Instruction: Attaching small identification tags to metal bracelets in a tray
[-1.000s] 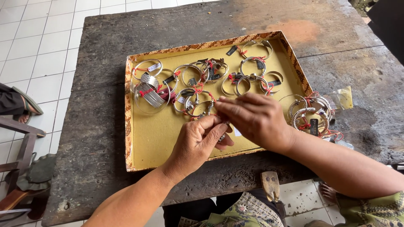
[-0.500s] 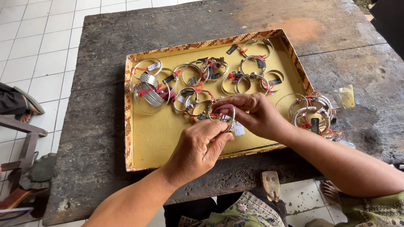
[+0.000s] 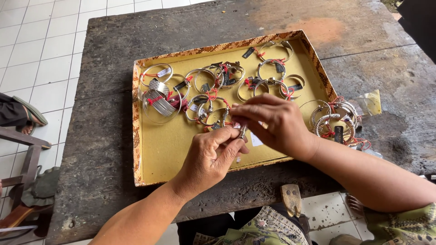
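Silver bangle (image 3: 240,131) — only a small part of it shows — sits pinched between the fingertips of both hands above the near middle of a shallow yellow tray (image 3: 168,149) with a patterned brown rim. Left hand (image 3: 213,156) comes up from the near side, thumb and forefinger pressed together on the metal; right hand (image 3: 272,124) reaches in from the right, its fingers curled and closed on the same piece from above. A small white tag (image 3: 255,139) lies on the tray just under the right hand. Across the far half of the tray lie many more silver bangles (image 3: 218,86), most tied with red thread and dark tags, with one wide mesh cuff (image 3: 160,102) at the far left. A separate heap of twisted bangles (image 3: 334,120) rests on the dark, worn tabletop (image 3: 104,136) just right of the tray, near a crumpled clear plastic bag (image 3: 370,102). White floor tiles (image 3: 41,50) show to the left.
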